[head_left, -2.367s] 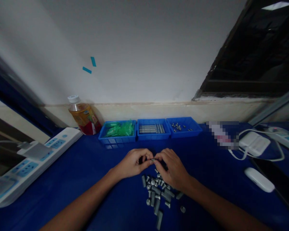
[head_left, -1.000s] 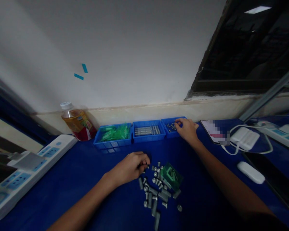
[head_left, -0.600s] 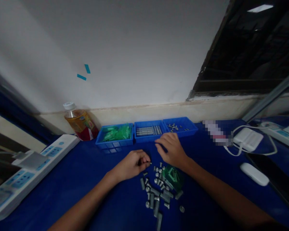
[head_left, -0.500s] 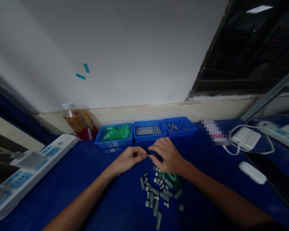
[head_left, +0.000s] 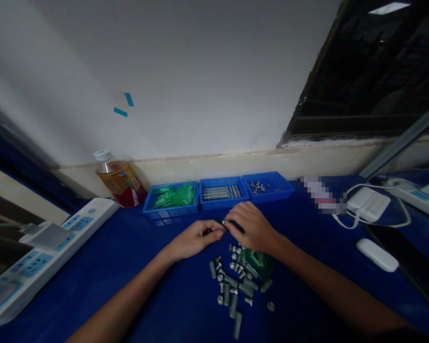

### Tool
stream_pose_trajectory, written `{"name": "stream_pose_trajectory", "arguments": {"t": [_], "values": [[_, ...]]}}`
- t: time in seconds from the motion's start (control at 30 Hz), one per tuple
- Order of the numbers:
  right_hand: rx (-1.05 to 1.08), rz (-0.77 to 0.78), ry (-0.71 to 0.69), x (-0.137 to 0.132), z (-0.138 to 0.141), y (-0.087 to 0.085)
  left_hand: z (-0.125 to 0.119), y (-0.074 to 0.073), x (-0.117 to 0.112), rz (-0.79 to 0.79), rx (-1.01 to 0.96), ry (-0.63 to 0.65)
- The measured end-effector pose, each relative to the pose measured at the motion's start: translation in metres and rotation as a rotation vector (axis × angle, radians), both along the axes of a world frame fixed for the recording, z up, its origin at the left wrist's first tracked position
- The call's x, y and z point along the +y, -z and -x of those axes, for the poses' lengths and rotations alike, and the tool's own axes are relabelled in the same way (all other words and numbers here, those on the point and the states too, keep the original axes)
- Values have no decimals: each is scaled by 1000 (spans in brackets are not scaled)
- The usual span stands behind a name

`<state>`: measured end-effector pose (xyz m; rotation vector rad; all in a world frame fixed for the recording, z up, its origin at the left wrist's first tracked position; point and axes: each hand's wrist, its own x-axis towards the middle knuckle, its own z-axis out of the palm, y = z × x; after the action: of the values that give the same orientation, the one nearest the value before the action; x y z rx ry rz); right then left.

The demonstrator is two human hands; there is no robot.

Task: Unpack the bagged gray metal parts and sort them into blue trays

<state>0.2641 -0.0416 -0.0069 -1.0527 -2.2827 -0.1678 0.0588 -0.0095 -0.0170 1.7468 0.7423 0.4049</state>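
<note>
A small silver screw (head_left: 225, 222) is pinched between the thumb and fingers of my right hand (head_left: 253, 226), its head pointing left. Close against it, my left hand (head_left: 196, 239) has thumb and forefinger pressed together; whatever lies between them is hidden. Below my hands, loose screws (head_left: 232, 266) and grey metal standoffs (head_left: 233, 305) are scattered on the blue tabletop (head_left: 157, 295). A green plastic bag (head_left: 258, 263) lies by the pile, partly under my right forearm.
Along the wall stand three blue bins: one with green bags (head_left: 173, 196), one with rows of metal standoffs (head_left: 219, 192), one with small screws (head_left: 259, 186). A drink bottle (head_left: 120, 183) and power strip (head_left: 57, 243) are left; a white case (head_left: 377, 255) and phone (head_left: 407, 262) right.
My fingertips have shifted: the screw's head now shows at my right fingertips, where only a tiny piece showed between both hands. My left thumb lies flatter against its forefinger.
</note>
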Motion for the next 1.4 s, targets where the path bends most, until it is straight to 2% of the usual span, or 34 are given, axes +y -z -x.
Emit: {"name": "stream_pose_trajectory", "arguments": {"t": [0.07,0.13,0.2,0.27,0.33,0.47,0.67,0.83,0.97,1.07,1.13,1.23,1.33,1.4], "values": [[14,-22,164,16,-18,-9,-4,-2,-6,-107,100,9],[-6,-1,398,37,-40,-18,-9,-6,-12,-255,198,32],[-76,123,579,59,-60,-23,-14,-9,-16,-399,244,89],[-133,286,659,77,-75,-24,-18,-11,-17,-476,252,132],[-128,412,667,88,-82,-20,-20,-10,-15,-477,239,146],[41,557,589,95,-86,-13,-19,-2,-10,-423,192,106],[251,585,505,93,-96,-13,-14,-2,-9,-439,165,148],[230,640,517,98,-95,-12,-13,-6,-9,-464,142,236],[78,579,587,102,-87,-12,-13,-3,-9,-458,147,213],[-3,375,653,91,-78,-13,-13,-1,-10,-466,155,190],[43,216,632,70,-68,-11,-12,-3,-11,-480,146,196],[174,88,441,21,-49,-2,-12,-8,-13,-491,130,233],[200,94,261,-25,-29,7,-13,-10,-14,-478,115,249],[221,101,198,-43,-17,10,-13,-7,-14,-430,98,218]]}}
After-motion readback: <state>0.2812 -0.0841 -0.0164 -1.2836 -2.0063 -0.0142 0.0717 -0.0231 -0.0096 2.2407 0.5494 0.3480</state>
